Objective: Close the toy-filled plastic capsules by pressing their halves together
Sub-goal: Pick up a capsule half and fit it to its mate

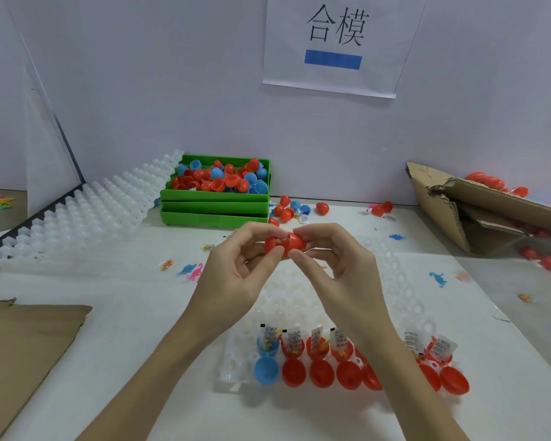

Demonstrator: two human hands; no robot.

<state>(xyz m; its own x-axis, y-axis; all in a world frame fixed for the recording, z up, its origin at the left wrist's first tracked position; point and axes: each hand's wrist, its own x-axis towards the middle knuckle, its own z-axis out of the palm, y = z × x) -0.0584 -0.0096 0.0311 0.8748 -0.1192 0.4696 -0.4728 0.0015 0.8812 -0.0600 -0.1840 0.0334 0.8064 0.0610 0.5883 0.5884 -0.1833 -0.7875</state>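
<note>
A red plastic capsule [290,243] is held in the air above the white holder tray [236,354], its two halves together. My left hand [236,265] pinches its left half between thumb and fingers. My right hand [334,259] pinches its right half the same way. In the tray's near row stand open capsules [318,348], one blue [267,346] and several red, each with a toy packet sticking up and its hinged lid lying toward me.
Stacked green bins [215,206] at the back hold loose red and blue halves. White trays [86,211] lean at the left. A torn cardboard box [477,211] with red capsules lies right. Small dinosaur toys [193,270] and loose capsules [322,207] are scattered on the table. Cardboard [23,351] lies near left.
</note>
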